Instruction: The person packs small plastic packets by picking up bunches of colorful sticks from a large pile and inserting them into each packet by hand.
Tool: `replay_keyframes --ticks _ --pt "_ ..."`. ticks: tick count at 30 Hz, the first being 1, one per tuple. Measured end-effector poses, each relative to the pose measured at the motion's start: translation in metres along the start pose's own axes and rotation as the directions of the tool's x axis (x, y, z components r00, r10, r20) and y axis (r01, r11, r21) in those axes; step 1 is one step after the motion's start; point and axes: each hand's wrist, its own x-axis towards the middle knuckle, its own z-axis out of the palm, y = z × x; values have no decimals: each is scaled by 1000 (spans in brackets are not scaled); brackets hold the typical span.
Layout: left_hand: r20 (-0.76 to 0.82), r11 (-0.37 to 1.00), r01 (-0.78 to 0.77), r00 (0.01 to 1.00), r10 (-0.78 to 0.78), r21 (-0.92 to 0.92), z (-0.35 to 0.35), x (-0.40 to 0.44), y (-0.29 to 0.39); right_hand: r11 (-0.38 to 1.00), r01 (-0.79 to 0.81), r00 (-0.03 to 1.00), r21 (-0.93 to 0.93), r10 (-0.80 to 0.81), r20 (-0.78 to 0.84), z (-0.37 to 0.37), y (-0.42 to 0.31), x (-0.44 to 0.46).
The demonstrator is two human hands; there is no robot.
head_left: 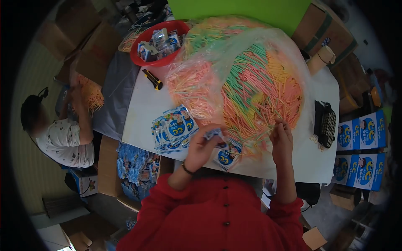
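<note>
Blue-and-white plastic packet [214, 134] grasped by left hand [201, 147]; pastel sticks [255, 75] heaped, presumably for reach, near right hand [282, 136], whose grip I can't tell.

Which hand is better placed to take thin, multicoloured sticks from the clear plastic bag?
Probably the right hand: it is at the near side of the thin, multicoloured sticks, while the left hand holds a small blue-and-white plastic packet.

Dim light, fisheye bowing, 4 dark corners, glare on bag [217, 67], edges seemingly soft
</note>
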Motion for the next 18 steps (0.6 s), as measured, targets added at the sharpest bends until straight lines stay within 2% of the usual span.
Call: replay_keyframes --ticks 1,3,4,6,7,8,9,10,11,12,13,15,16,17,18 --pt "-53 1000 -18 998 18 11 -11 -1 8 1000 7 1000 -6 -7 -24 -4 -2 0" --pt "-165 990 -116 978 129 86 -41 2 10 977 56 993 -205 -76 -91 -10 -4 0" --pt "-215 982 -131 964 158 134 -55 5 17 977 55 992 -208 -77 -103 -18 -5 -2" --pt "-264 973 -143 946 189 183 -72 14 30 950 5 996 -313 23 84 -35 -6 -3" --pt "-354 906 -47 911 212 422 -75 19 37 950 3 996 -313 25 84 -35 0 -2" --pt "-429 779 75 865 260 622 -79 23 43 838 178 982 -515 -115 152 -33 8 -1" --pt "-410 618 145 858 311 772 -84 28 44 656 341 940 -673 -232 250 -29 12 0" --pt "-409 617 144 857 313 773 -81 29 46 656 343 939 -672 -234 251 -19 10 0" --pt "-189 170 111 806 561 979 -75 30 49 541 408 913 -736 -250 323 -7 7 1" --pt "125 -321 128 739 662 938 -68 33 49 414 466 884 -782 -256 391 5 6 2" --pt "133 -323 120 738 661 939 -60 32 46 415 463 885 -783 -262 385 15 10 6" --pt "236 -227 -132 815 529 965 -37 18 34 146 610 761 -779 -380 525 31 19 15" --pt "275 -174 -223 876 397 959 -23 11 25 146 613 759 -777 -381 528 37 25 20" --pt "321 -109 -302 911 260 947 -10 5 15 47 596 762 -801 -348 547 43 33 26" --pt "321 -87 -310 930 179 947 0 -2 -1 -54 578 764 -814 -316 563 47 40 31"
